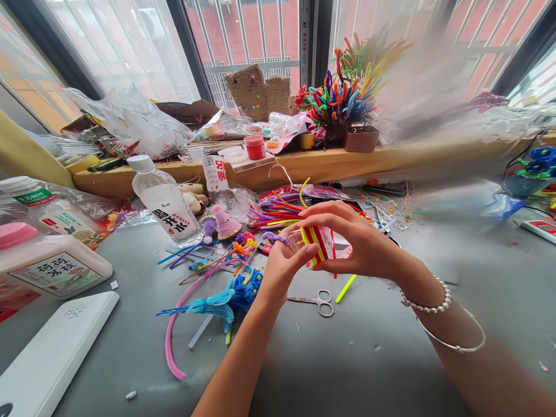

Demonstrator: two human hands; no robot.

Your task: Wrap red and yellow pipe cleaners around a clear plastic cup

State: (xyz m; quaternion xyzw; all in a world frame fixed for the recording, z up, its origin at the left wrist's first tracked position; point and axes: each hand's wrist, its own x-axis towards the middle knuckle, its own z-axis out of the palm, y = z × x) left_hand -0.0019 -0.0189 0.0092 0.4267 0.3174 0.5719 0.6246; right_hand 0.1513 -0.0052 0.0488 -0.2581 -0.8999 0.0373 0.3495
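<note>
Both hands hold a small clear, cup-like piece wrapped with yellow and red pipe cleaners, raised above the table. My left hand grips its left side, thumb against the wrapping. My right hand curves round it from the right, fingers over the top and thumb below. Under the hands lies a pair of small scissors, beside a yellow-green pipe cleaner. Behind is a bundle of coloured pipe cleaners. Left of my left hand rests a blue pipe-cleaner flower bunch, with a curved pink strip beside it.
A water bottle, a pink-capped drink bottle and a white box-like device stand or lie at left. Crocheted pieces sit behind. Along the wooden ledge are a red jar and a brown pot.
</note>
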